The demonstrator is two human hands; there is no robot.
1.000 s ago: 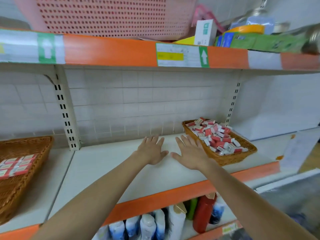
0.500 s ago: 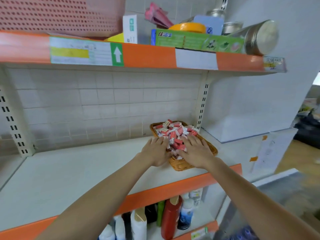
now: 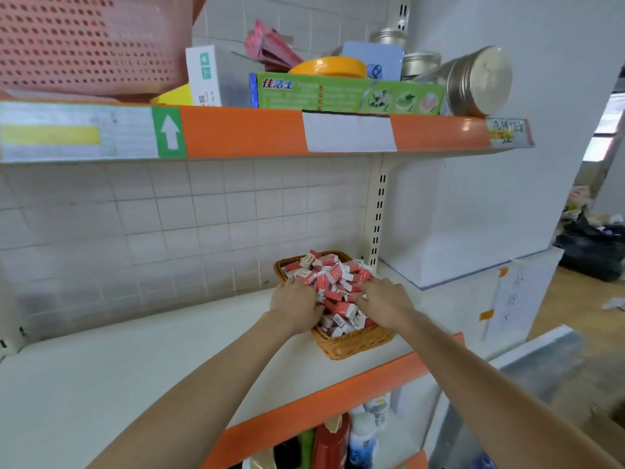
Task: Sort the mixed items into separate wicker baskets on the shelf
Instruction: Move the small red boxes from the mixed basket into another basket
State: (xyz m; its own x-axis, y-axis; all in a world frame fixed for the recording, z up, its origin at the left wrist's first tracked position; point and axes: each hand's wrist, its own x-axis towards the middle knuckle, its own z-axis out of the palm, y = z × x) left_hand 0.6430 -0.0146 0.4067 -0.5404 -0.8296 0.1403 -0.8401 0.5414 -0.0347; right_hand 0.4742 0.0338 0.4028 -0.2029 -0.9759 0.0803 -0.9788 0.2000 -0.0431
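both hands in the wicker basket [image 3: 351,343], sitting at the right end of the white middle shelf [image 3: 135,377], near its orange front edge. basket heaped with small red-and-white boxes [image 3: 333,277]. left hand [image 3: 293,307] at the left rim, fingers curled down into the boxes; right hand [image 3: 385,304] on the right side, fingers curled into the pile too. cannot tell if either actually grips a box. green toothpaste carton [image 3: 348,95] and metal tin [image 3: 480,81] on the shelf above.
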